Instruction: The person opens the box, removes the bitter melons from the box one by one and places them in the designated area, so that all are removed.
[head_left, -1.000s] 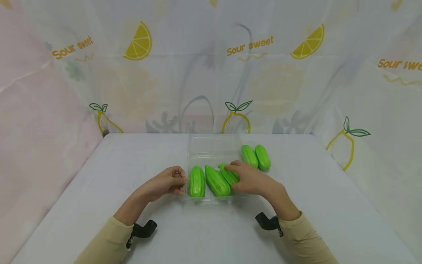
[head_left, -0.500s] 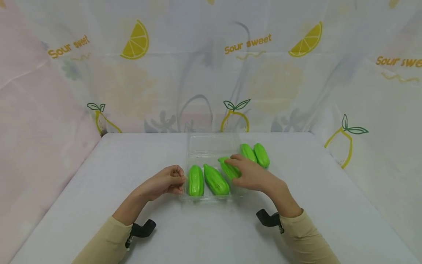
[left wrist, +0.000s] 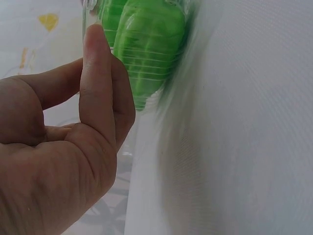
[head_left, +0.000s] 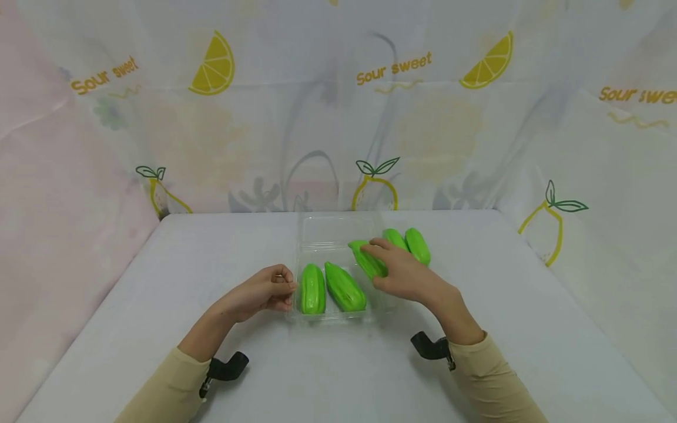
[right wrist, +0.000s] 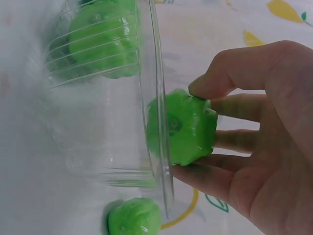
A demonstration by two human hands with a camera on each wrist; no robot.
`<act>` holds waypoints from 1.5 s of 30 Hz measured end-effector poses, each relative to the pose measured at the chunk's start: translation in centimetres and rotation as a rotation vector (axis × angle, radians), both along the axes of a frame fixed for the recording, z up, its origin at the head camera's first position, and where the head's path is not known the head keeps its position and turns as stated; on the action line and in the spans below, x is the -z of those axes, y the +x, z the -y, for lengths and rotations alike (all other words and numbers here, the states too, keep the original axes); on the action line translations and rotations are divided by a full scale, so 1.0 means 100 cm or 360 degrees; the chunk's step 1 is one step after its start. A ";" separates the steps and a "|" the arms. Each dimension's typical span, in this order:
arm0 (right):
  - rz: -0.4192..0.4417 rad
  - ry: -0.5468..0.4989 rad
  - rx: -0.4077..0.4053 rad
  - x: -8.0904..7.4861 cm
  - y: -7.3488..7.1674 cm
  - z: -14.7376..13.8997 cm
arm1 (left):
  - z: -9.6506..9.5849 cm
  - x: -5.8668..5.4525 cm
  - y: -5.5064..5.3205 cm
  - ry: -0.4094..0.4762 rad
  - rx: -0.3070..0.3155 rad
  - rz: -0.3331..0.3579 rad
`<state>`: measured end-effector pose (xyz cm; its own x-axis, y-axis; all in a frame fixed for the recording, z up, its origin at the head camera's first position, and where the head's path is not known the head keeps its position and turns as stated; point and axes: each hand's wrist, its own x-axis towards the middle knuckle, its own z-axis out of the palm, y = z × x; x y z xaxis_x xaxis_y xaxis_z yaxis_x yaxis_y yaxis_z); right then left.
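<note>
While right grip (head_left: 408,273) clamps green gourd (head_left: 362,254), between thumb (right wrist: 234,73) and fingers (right wrist: 239,141), left grip (head_left: 264,291) pinching box (head_left: 330,316)

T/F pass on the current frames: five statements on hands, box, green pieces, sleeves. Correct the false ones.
1. The right hand holds a green piece. True.
2. The left hand is at the left edge of the clear box. True.
3. The box is closed. False: its lid is open at the far side.
4. Two pieces lie outside the box, on the table. True.
5. Both sleeves are black. False: the sleeves are beige.
</note>
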<state>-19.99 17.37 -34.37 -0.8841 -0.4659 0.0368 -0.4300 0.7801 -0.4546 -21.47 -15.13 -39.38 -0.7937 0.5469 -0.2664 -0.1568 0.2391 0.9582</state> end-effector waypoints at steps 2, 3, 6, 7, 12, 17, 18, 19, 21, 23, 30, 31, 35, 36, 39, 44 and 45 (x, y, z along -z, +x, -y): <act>-0.0006 -0.0010 0.0020 0.000 0.000 -0.001 | 0.000 0.000 0.000 0.0001 -0.0003 -0.0002; -0.0010 -0.0015 0.0028 0.000 0.000 -0.001 | 0.001 0.001 -0.001 0.0001 -0.0004 -0.0006; -0.0008 -0.0029 0.0046 0.000 0.000 -0.003 | 0.001 0.003 -0.001 0.0005 -0.0009 0.0001; -0.0015 -0.0034 0.0045 0.000 0.000 -0.004 | 0.001 0.004 -0.001 0.0003 -0.0008 0.0002; -0.0061 -0.0062 0.0049 0.000 0.000 -0.009 | -0.001 0.008 -0.001 -0.0015 -0.0016 0.0016; -0.0098 -0.0069 0.0066 -0.001 -0.001 -0.015 | -0.001 0.008 0.000 -0.0029 -0.0030 0.0018; -0.0106 -0.0074 0.0065 -0.002 -0.001 -0.016 | -0.001 0.007 0.000 -0.0030 -0.0038 0.0025; -0.0112 -0.0080 0.0067 -0.002 -0.002 -0.016 | -0.001 0.008 -0.001 -0.0030 -0.0040 0.0026; -0.0122 -0.0092 0.0070 -0.003 -0.002 -0.018 | -0.001 0.008 -0.001 -0.0028 -0.0041 0.0027; -0.0134 -0.0093 0.0071 -0.004 -0.003 -0.019 | -0.001 0.008 -0.001 -0.0021 -0.0040 0.0025; -0.0147 -0.0091 0.0111 -0.005 -0.006 -0.023 | 0.000 0.007 -0.001 -0.0011 -0.0031 0.0019; -0.0155 -0.0088 0.0117 -0.005 -0.006 -0.023 | 0.000 0.006 -0.001 -0.0008 -0.0029 0.0019; -0.0158 -0.0070 0.0156 -0.007 -0.008 -0.027 | 0.001 0.004 0.000 0.0000 -0.0019 0.0013; -0.0172 -0.0064 0.0161 -0.007 -0.008 -0.028 | 0.001 0.003 0.000 0.0000 -0.0017 0.0010; -0.0200 -0.0060 0.0173 -0.007 -0.010 -0.031 | 0.001 0.003 0.000 0.0001 -0.0016 0.0004; -0.0204 -0.0077 0.0182 -0.007 -0.012 -0.035 | 0.001 0.003 0.000 0.0001 -0.0019 0.0004; -0.0197 -0.0080 0.0184 -0.007 -0.013 -0.036 | 0.001 0.003 -0.001 0.0002 -0.0018 0.0003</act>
<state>-21.24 21.00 -33.63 -0.9190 -0.3561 0.1694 -0.3937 0.8052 -0.4435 -21.52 -15.24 -39.65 -0.7992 0.5382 -0.2675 -0.1615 0.2364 0.9581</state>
